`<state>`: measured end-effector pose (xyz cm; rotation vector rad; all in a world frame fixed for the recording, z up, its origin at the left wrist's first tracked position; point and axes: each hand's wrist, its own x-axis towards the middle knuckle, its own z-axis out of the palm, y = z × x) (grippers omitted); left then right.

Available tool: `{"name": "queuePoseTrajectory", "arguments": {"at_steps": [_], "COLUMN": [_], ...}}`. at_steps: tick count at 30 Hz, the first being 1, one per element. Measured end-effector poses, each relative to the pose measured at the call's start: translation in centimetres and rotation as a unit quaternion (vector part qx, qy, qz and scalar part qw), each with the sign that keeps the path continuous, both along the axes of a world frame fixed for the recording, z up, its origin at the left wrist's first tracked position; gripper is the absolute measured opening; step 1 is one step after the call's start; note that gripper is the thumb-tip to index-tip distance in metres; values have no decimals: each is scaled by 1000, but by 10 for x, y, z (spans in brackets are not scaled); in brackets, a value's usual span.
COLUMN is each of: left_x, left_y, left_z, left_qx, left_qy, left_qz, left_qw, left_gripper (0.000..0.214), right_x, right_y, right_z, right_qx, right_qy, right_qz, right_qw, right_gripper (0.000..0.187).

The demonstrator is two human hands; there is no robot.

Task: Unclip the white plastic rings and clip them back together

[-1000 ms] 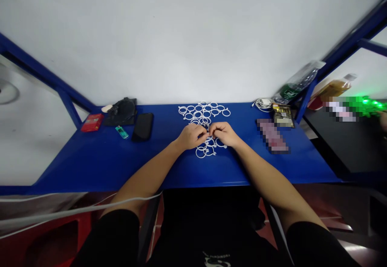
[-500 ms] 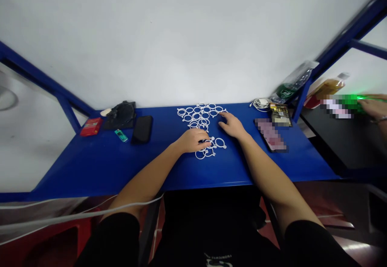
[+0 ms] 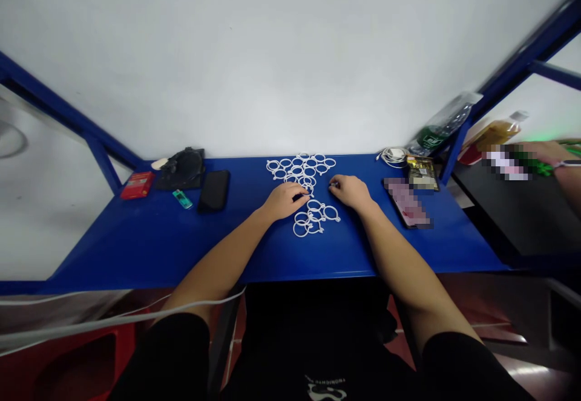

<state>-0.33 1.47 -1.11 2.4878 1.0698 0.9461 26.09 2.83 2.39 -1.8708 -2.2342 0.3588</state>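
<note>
Two groups of white plastic rings lie on the blue table [image 3: 136, 244]. The far group of rings [image 3: 299, 167] is spread flat near the wall. The near group of rings [image 3: 313, 218] looks linked together. My left hand [image 3: 285, 199] rests between the groups, its fingers curled with the tips pinching a ring at the far group's near edge. Just right of it, my right hand [image 3: 350, 191] is closed in a pinch, seemingly on a single white ring, which is mostly hidden by the fingers. The hands are a short way apart.
Left of the rings lie a black phone [image 3: 214, 189], a green lighter [image 3: 182, 198], a red box [image 3: 137, 184] and a black pouch [image 3: 184, 168]. At the right are a white cable [image 3: 394, 156], a packet [image 3: 423, 174], bottles [image 3: 442, 124], and another person's hand [image 3: 556, 158].
My right hand reached out to the far group's right edge and came back closed; the ring there is gone. My left hand moved from the near group up toward the far group.
</note>
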Motion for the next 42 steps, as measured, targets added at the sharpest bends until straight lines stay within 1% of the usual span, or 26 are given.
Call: {"name": "queuePoseTrajectory", "arguments": {"at_steps": [2,4,6,10,12,15,19,22,26,28,31,34,36,39,42], "left_x": [0,0,0,0,0,0,0,0,0,0,-3,-5,-5,-3,0], "left_y": [1,1,1,0,0,0,1,1,1,2,4,6,6,4,1], "left_z": [-1,-1,-2,-2,-2,-2,-4,-4,-3,-4,-6,-9,-10,-8,-5], "left_qx": [5,11,16,12,7,4,10,8,9,9,6,1,0,4,0], "left_qy": [0,0,1,2,2,5,5,11,36,54,77,88,86,65,27], "left_qz": [-5,-7,-7,0,2,5,8,12,23,27,38,45,47,56,87], "left_qw": [1000,1000,1000,1000,1000,1000,1000,1000,999,998,996,995,995,996,996], "left_gripper": [14,14,14,15,16,17,17,17,23,25,25,18,14,17,14], "right_x": [-1,-2,-4,-8,-12,-17,-21,-22,-20,-19,-19,-20,-21,-22,-23], "right_y": [-1,-2,-3,-6,-9,-13,-17,-18,-18,-18,-19,-21,-22,-22,-22], "right_z": [-1,-3,-5,-8,-9,-8,-4,-1,-3,-4,-3,0,1,0,-1], "right_qx": [35,68,95,130,126,101,70,70,123,138,124,96,88,91,96], "right_qy": [40,111,177,256,296,347,384,390,378,357,301,261,258,256,242], "right_qz": [6,15,31,81,108,136,174,179,153,140,126,151,177,199,212], "right_qw": [999,991,979,955,941,922,904,901,905,913,937,949,946,942,942], "right_gripper": [23,25,25,19,19,20,22,24,23,26,34,34,35,34,32]}}
